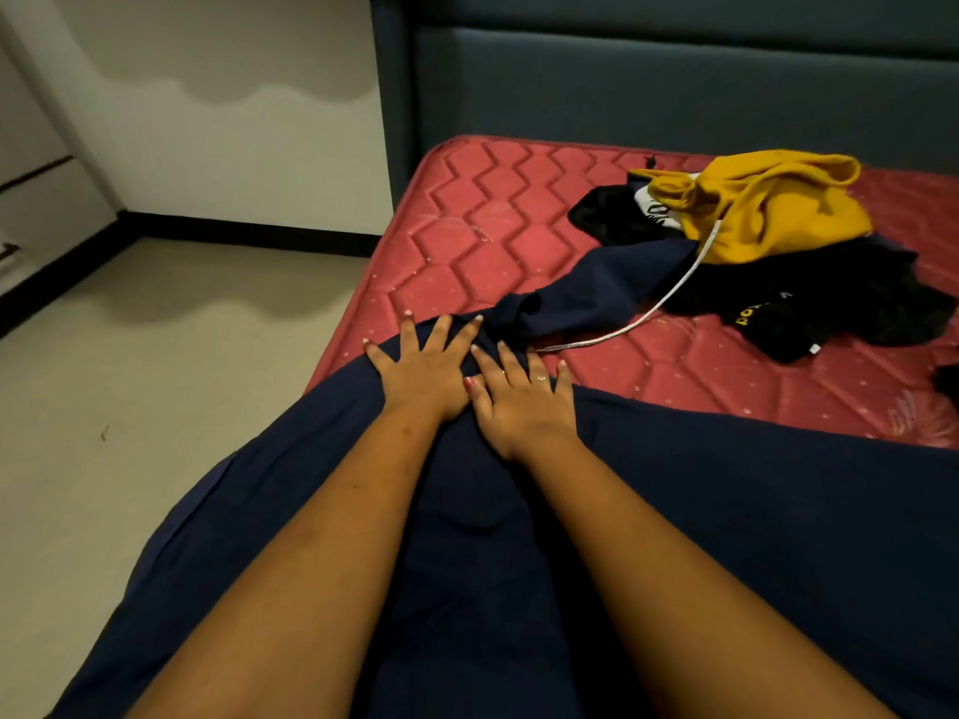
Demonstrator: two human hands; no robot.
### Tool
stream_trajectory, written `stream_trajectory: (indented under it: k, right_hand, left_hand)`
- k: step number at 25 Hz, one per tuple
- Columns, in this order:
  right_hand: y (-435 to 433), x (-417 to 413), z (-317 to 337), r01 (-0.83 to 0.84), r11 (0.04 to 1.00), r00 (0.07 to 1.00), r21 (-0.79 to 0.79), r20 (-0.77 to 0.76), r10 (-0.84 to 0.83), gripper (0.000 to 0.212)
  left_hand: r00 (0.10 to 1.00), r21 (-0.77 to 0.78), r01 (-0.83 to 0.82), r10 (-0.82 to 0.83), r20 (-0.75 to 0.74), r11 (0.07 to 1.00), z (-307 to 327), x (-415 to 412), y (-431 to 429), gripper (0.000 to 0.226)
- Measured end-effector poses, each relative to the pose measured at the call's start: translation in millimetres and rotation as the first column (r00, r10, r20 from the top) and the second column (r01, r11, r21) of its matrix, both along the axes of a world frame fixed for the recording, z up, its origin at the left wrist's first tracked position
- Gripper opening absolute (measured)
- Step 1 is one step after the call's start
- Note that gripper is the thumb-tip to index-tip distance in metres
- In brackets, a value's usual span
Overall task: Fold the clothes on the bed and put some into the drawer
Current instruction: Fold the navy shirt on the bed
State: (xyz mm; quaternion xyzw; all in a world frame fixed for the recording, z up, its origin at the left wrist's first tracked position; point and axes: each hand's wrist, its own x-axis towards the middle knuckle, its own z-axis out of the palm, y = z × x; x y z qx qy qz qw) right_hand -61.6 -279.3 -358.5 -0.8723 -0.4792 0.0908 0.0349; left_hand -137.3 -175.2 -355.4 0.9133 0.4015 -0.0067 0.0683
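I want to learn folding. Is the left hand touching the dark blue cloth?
Touching. The head view shows the left hand lying flat with fingers spread, pressed on the dark blue cloth, with no gap under the palm.

Both arms reach forward, left hand (423, 373) and right hand (524, 402) flat, fingers spread, thumbs touching.

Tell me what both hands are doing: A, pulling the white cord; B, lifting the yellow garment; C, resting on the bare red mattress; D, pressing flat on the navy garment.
D: the left hand and right hand lie flat, fingers spread, on the navy garment.
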Motion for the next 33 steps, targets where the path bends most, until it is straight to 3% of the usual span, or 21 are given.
stream_trajectory:
  k: [4, 6, 8, 10, 12, 14, 17, 21, 24, 29, 33]
  right_hand:
    - [10, 16, 13, -0.1, 0.991, 0.986, -0.089, -0.143, 0.086, 0.058]
    - [-13, 37, 27, -0.208, 0.978, 0.956, -0.01, -0.211, 0.201, 0.065]
    - [-64, 73, 32, -0.211, 0.976, 0.961, 0.047, -0.176, 0.216, 0.066]
    - [-145, 109, 29, -0.03, 0.999, 0.998, -0.031, -0.061, 0.029, 0.061]
    - [-231, 133, 21, 0.285, 0.957, 0.958, -0.051, 0.036, -0.284, 0.056]
    - [-275, 149, 16, 0.487, 0.873, 0.872, 0.001, 0.048, -0.487, 0.055]
    - [-272, 159, 10, 0.513, 0.858, 0.857, 0.036, 0.042, -0.514, 0.05]
    - [-264, 172, 15, 0.5, 0.853, 0.866, 0.151, -0.066, -0.496, 0.04]
    - [-267, 183, 35, 0.493, 0.861, 0.868, 0.127, -0.145, -0.475, 0.037]
    - [-297, 167, 70, 0.515, 0.856, 0.853, 0.032, 0.076, -0.516, 0.042]
    - [-332, 130, 92, 0.55, 0.834, 0.83, -0.03, 0.129, -0.543, 0.048]
  left_hand:
    - [0.995, 0.079, -0.012, 0.005, 0.097, 0.997, -3, 0, -3, 0.062]
    - [0.985, 0.138, -0.068, 0.044, 0.169, 0.988, -1, -6, -13, 0.063]
    - [0.976, 0.248, -0.066, 0.011, 0.217, 0.967, -3, -17, -20, 0.061]
    - [0.955, 0.438, 0.05, -0.171, 0.241, 0.897, -7, -28, -23, 0.057]
    - [0.909, 0.567, 0.119, -0.319, 0.268, 0.815, -4, -29, -32, 0.055]
    - [0.864, 0.545, 0.214, -0.417, 0.281, 0.81, 9, -10, -58, 0.048]
    - [0.873, 0.267, 0.39, -0.446, 0.198, 0.882, 20, 40, -117, 0.054]
    - [0.949, 0.002, 0.313, -0.313, 0.028, 0.95, 21, 85, -132, 0.049]
    - [0.935, 0.082, 0.354, -0.352, -0.035, 0.932, 29, 90, -129, 0.038]
    - [0.9, 0.317, 0.376, -0.425, 0.101, 0.871, 41, 47, -145, 0.014]
    - [0.906, 0.459, 0.346, -0.419, 0.064, 0.818, 62, 1, -156, 0.032]
